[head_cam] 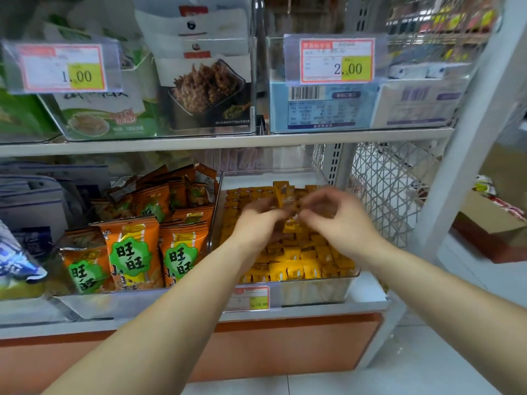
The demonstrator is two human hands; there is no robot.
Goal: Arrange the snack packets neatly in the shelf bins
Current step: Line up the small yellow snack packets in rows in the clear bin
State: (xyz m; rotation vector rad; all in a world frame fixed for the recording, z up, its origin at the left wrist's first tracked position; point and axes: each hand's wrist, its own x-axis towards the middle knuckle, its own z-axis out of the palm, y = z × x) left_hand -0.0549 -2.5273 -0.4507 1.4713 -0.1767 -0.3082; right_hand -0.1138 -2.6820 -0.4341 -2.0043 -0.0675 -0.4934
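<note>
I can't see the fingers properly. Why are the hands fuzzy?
Head view: the left hand and right hand are motion-blurred over the small yellow packets; the orange packets beside them look sharp; the shelf post leans from wide-angle distortion.

Wire mesh panel (382,192); cardboard box (484,216) on tiled floor (427,366)

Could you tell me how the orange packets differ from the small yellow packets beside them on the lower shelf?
The orange packets are much larger than the yellow packets. The orange packets bear a green badge; the yellow packets show none. The left hand and right hand are at the yellow packets, not the orange ones. Both fill clear bins.
</note>
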